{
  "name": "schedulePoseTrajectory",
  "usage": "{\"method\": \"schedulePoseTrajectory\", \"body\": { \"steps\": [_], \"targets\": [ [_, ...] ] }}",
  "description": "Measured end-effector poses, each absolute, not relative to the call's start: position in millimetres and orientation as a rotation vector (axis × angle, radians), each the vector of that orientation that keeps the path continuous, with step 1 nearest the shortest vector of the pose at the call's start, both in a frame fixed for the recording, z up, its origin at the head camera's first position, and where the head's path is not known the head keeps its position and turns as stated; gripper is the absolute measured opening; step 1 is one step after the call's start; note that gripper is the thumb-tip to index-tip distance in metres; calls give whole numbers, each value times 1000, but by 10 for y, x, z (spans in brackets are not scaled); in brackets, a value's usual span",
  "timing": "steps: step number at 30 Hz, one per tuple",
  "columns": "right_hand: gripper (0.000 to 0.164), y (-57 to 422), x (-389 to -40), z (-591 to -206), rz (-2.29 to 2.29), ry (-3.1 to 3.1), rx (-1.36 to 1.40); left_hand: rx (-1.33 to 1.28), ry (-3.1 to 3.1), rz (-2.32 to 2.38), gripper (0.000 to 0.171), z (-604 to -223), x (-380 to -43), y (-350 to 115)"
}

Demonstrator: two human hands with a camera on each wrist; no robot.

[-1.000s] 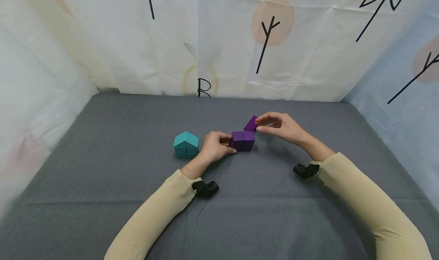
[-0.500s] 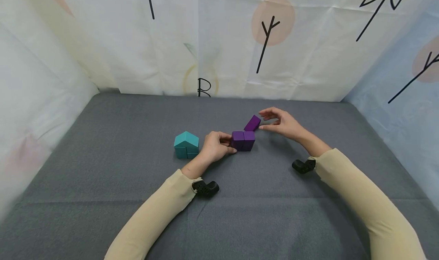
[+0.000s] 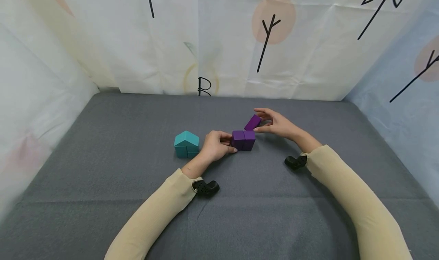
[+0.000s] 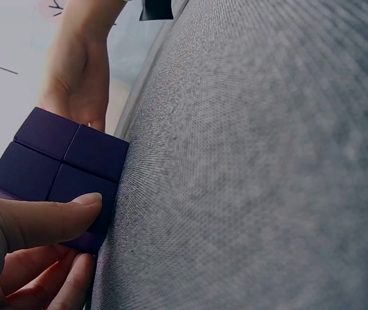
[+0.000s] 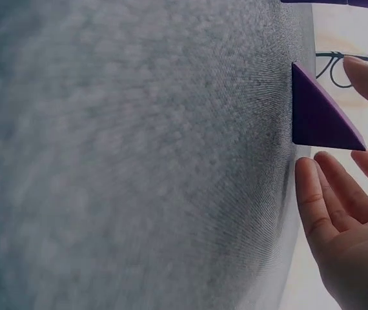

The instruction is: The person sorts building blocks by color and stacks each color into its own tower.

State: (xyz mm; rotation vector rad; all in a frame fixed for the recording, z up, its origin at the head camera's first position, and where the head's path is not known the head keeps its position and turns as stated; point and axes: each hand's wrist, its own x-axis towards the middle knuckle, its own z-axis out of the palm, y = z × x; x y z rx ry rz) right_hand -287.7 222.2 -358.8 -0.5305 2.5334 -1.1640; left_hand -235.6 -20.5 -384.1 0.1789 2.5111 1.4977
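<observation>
A squared group of purple blocks (image 3: 243,141) stands on the grey cloth, with seams between its pieces. My left hand (image 3: 217,145) holds its left side; in the left wrist view the thumb (image 4: 55,221) lies across the front face and the fingers curl at the side. Just behind the group sits a purple triangular block (image 3: 252,122). Beside it, on the right, my right hand (image 3: 276,125) is spread loosely. In the right wrist view, this triangular block (image 5: 323,116) stands on the cloth between thumb and fingers, with visible gaps to both.
Left of my left hand stands a teal house-shaped block group (image 3: 186,145) with a peaked top. Grey cloth (image 3: 120,138) covers the table. Printed fabric (image 3: 226,43) hangs behind and at both sides.
My right hand drew back from the triangular block, then came in close to it again. That block shows a wider sloped face than a second ago. The left hand stays on the purple group.
</observation>
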Motion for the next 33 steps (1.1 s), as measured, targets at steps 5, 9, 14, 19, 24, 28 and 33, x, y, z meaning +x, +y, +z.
{"method": "schedulePoseTrajectory", "body": {
  "steps": [5,9,14,19,24,28,33],
  "targets": [
    [74,2207,-2925,-3626,-1163,2505,-519,183,2515,1497,42,-3838,-2351,-201],
    [69,2189,-2941,-3628,-1147,2511,-530,197,2515,1503,42,-3837,-2351,-198],
    [63,2178,-2954,-3636,-1131,2503,-548,206,2516,1507,41,-3841,-2348,-200],
    [55,2169,-2945,-3641,-1128,2519,-571,208,2517,1508,41,-3841,-2340,-203],
    [48,2166,-2943,-3650,-1144,2529,-587,204,2514,1512,41,-3840,-2349,-200],
    [43,2162,-2941,-3647,-1148,2537,-584,197,2513,1511,41,-3840,-2351,-209],
    [37,2163,-2937,-3653,-1133,2558,-568,193,2507,1512,41,-3829,-2346,-218]
  ]
}}
